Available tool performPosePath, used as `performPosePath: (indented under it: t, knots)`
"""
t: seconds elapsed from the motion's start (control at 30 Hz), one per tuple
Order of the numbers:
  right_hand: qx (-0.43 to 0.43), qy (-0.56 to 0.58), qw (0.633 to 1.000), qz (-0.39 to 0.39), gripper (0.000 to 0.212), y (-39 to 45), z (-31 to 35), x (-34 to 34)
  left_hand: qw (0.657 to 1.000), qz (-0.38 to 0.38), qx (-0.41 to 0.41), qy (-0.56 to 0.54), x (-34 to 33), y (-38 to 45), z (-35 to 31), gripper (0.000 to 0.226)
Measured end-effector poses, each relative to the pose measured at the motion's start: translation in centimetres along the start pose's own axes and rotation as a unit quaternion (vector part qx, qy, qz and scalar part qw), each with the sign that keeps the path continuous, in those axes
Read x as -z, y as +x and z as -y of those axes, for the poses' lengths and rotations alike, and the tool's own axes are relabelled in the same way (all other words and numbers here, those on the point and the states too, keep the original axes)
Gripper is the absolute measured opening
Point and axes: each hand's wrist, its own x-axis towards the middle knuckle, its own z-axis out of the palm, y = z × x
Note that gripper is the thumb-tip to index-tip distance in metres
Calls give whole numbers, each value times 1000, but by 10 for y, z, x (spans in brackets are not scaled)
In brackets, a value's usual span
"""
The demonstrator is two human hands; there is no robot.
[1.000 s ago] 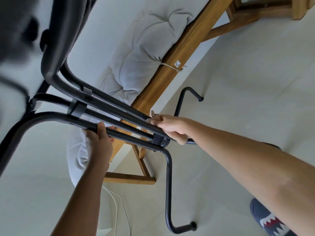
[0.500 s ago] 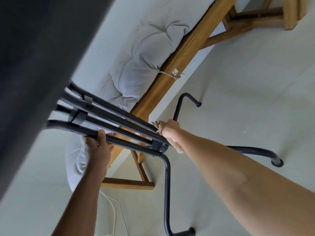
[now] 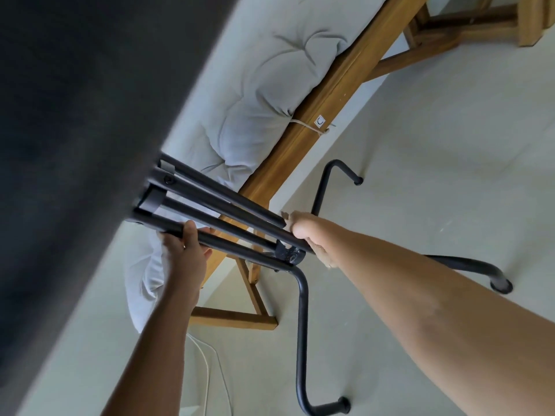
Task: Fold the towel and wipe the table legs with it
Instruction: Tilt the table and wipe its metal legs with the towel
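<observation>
Two hands (image 3: 183,253) (image 3: 303,232), four black table legs (image 3: 228,205) (tubular), one wooden bench (image 3: 324,94) — one grey cushion (image 3: 270,82), one white cable (image 3: 207,370)

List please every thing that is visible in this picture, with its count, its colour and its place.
Table top: one, dark grey, upper left, blurred.
Table legs: several tubes, black, centre; three feet on the floor.
Towel: one, tan, mostly hidden in the right hand.
Bench: one, brown wood, behind the legs.
Cushion: one, light grey, tied on the bench.
Cable: one, white, on the floor at bottom centre.
Floor: pale grey.
Left hand: grips the nearest tube.
Right hand: presses the towel against a tube.
</observation>
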Motion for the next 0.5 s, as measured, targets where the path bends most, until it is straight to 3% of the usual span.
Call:
performPosePath:
  t: [0.07, 0.13, 0.23, 0.27, 0.3, 0.37, 0.43, 0.5]
  knots:
    - [-39, 105, 994, -20, 21, -10, -5, -3, 1000, -3, 2, 10, 1, -1, 0, 46]
    - [-43, 162, 985, -48, 38, -28, -16, 0, 1000, -8, -1, 15, 1, -1, 0, 47]
    - [-33, 134, 981, -135, 49, -60, -45, 5, 1000, -9, 5, 14, 0, -1, 2, 48]
    - [-29, 180, 970, -158, 48, -74, -50, 9, 1000, -10, 4, 18, -1, 0, 2, 47]
    - [-7, 270, 948, -168, 46, -79, -54, 11, 1000, -12, -1, 19, 0, 1, 3, 45]
    - [105, 390, 910, -96, 30, -95, -43, 15, 1000, -17, -7, 16, -1, 3, 5, 41]
    - [212, 332, 919, -2, 33, -96, -25, 9, 1000, -16, 2, 19, -1, 5, 7, 41]
    - [286, 114, 950, -60, 54, -82, -10, -11, 1000, -17, 8, 18, 0, 5, 7, 43]
